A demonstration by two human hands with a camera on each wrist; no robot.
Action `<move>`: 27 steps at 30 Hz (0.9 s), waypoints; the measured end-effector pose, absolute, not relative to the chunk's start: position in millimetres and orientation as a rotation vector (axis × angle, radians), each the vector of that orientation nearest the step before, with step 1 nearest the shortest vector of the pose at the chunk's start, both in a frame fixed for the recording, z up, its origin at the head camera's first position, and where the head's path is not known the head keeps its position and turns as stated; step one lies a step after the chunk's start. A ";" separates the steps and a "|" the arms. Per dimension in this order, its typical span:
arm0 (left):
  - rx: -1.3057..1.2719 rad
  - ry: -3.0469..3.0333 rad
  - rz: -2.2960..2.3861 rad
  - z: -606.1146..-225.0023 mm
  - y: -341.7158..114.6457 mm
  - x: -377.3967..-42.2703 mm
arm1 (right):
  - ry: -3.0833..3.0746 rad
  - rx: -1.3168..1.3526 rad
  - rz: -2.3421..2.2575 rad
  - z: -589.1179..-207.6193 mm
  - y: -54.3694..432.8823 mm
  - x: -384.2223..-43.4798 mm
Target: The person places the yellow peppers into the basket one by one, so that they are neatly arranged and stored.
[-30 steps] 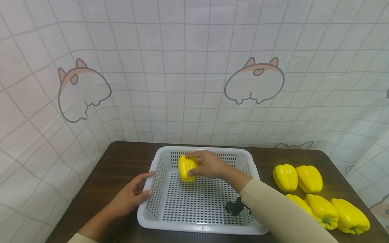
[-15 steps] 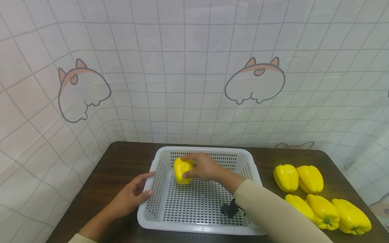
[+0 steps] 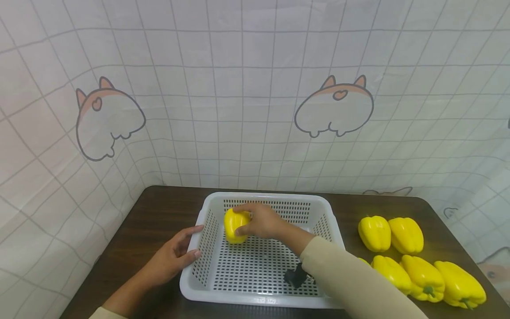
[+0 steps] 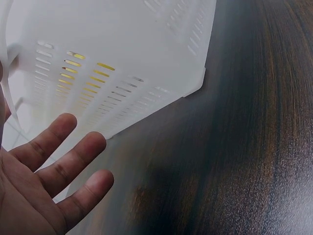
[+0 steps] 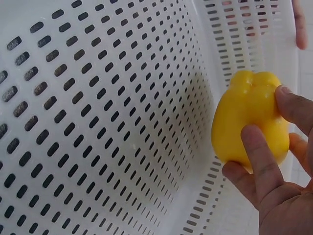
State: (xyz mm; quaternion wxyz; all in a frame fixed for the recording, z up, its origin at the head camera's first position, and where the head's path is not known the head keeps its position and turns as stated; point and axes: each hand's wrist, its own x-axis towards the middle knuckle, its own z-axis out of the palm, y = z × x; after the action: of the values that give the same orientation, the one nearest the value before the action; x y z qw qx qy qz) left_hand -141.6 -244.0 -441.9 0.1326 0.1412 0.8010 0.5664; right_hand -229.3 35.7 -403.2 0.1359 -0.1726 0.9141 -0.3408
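A yellow bell pepper (image 3: 232,228) is inside the white perforated basket (image 3: 263,301), close to its back left corner. My right hand (image 3: 260,221) grips it from the right; the right wrist view has thumb and fingers spread around the bell pepper (image 5: 244,105) beside the basket wall. Whether it rests on the basket floor, I cannot tell. My left hand (image 3: 175,254) touches the basket's left rim with index finger and thumb. In the left wrist view its other fingers (image 4: 73,161) extend loosely outside the basket wall (image 4: 122,29), and yellow shows through the slots.
Several more yellow bell peppers (image 3: 422,277) lie on the dark wooden table (image 3: 167,208) to the right of the basket, one partly behind my right sleeve (image 3: 350,274). The black wrist camera (image 3: 295,275) hangs over the basket. A white grid-patterned cloth (image 3: 255,110) stands behind the table.
My right hand has moved left and slightly nearer inside the basket, carrying the bell pepper toward the left wall. The left hand has stayed at the rim.
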 end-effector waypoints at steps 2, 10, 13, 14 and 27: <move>0.411 2.316 1.648 -441.9 -244.0 -142.0 | 2.645 -0.507 -0.999 -404.3 34.0 -229.0; 0.399 2.307 1.652 -441.6 -243.5 -142.2 | 2.651 -0.535 -1.011 -409.4 26.1 -228.0; 0.404 2.306 1.656 -442.2 -243.8 -142.3 | 2.660 -0.534 -1.009 -409.5 23.2 -227.2; 0.407 2.307 1.656 -442.3 -243.8 -142.4 | 2.660 -0.538 -1.014 -409.7 22.5 -227.1; 0.411 2.293 1.668 -443.0 -244.5 -142.4 | 2.646 -0.550 -1.002 -416.9 18.6 -223.4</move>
State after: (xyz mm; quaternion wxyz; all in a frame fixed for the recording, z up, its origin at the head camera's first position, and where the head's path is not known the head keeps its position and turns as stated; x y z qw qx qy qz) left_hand -142.4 -244.5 -443.0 0.1377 0.1420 0.7926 0.5767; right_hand -223.4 18.6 -416.9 0.1293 -0.1892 0.9103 -0.3447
